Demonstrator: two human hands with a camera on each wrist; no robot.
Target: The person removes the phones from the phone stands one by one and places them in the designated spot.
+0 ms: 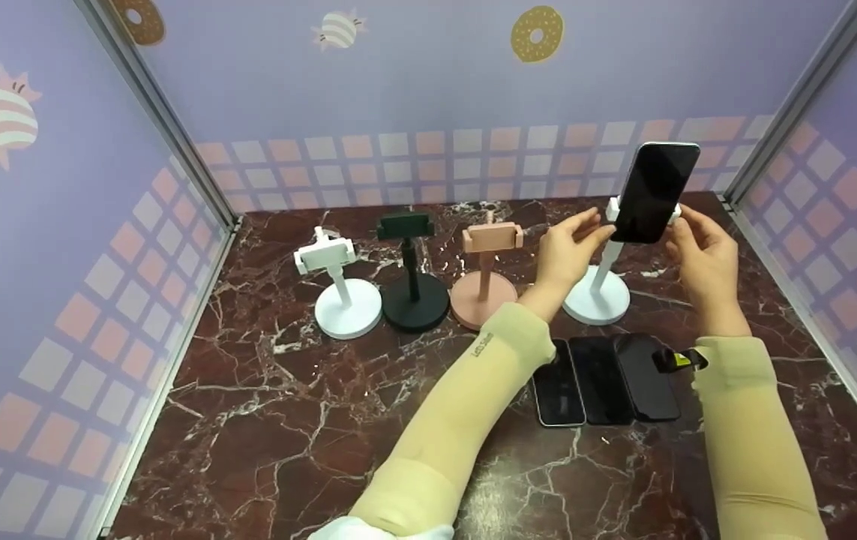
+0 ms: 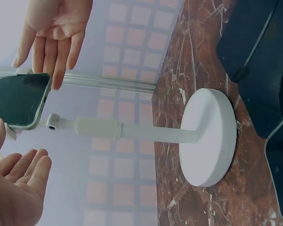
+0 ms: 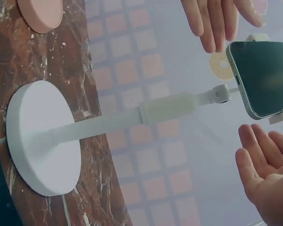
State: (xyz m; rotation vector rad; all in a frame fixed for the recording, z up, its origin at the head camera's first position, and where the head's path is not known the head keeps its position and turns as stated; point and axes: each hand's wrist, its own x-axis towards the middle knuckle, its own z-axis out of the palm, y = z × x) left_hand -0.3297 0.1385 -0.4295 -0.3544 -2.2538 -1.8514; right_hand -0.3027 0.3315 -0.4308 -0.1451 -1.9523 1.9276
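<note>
A dark-screened phone (image 1: 657,191) sits tilted upright in the clamp of the rightmost white phone stand (image 1: 597,297). My left hand (image 1: 564,253) is at the phone's left side, its thumb by the lower left edge and its other fingers loosely extended. On the opposite side, my right hand (image 1: 707,262) has its thumb close to the clamp's right jaw. Both wrist views show the fingers relaxed and apart from the stand's pole (image 2: 148,133). Whether either thumb touches the clamp, I cannot tell. In the right wrist view, the phone (image 3: 266,77) hides most of the clamp.
To the left stand a white phone stand (image 1: 349,307), a black one (image 1: 415,301) and a pink one (image 1: 483,300). Three dark phones lie side by side near my forearms, including a left one (image 1: 559,394) and a right one (image 1: 647,379). Patterned panels (image 1: 428,82) enclose the marble-look table (image 1: 286,420).
</note>
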